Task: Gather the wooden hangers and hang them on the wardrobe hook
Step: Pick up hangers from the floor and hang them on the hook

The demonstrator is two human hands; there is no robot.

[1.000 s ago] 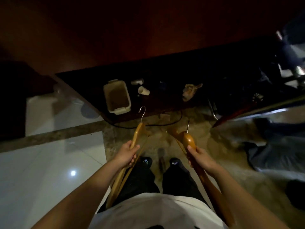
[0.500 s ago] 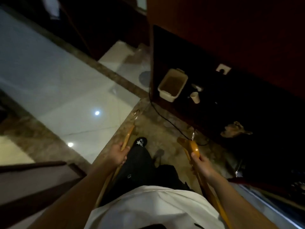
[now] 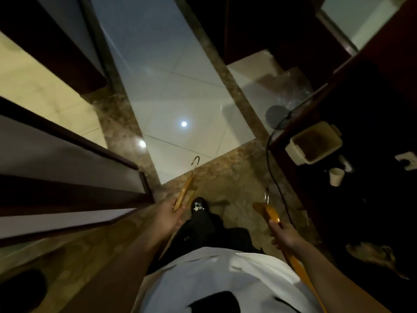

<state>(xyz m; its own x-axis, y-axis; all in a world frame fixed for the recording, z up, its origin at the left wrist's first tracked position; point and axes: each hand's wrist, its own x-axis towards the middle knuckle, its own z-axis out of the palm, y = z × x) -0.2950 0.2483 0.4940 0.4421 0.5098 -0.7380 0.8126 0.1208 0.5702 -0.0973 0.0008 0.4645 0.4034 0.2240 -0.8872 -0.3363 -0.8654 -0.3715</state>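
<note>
I hold wooden hangers in both hands, low in front of my body. My left hand (image 3: 169,215) grips a light wooden hanger (image 3: 185,190) by one arm, its metal hook pointing forward over the floor. My right hand (image 3: 284,235) grips a darker orange wooden hanger (image 3: 270,213) just behind its top; its small metal hook points forward and its long arm runs back past my right forearm. How many hangers each hand holds is hard to tell in the dim light. No wardrobe hook is visible.
Dark wooden panels (image 3: 67,154) stand close on my left. At right a dark low surface (image 3: 361,199) carries a white tub (image 3: 313,143) and a paper cup (image 3: 336,176); a black cable (image 3: 274,177) hangs down its edge. Pale floor tiles (image 3: 176,98) lie ahead.
My view has swung to the left: the dark surface with the tub slid from centre to the right edge, and wooden panels came in at left. Both hands keep their hangers.
</note>
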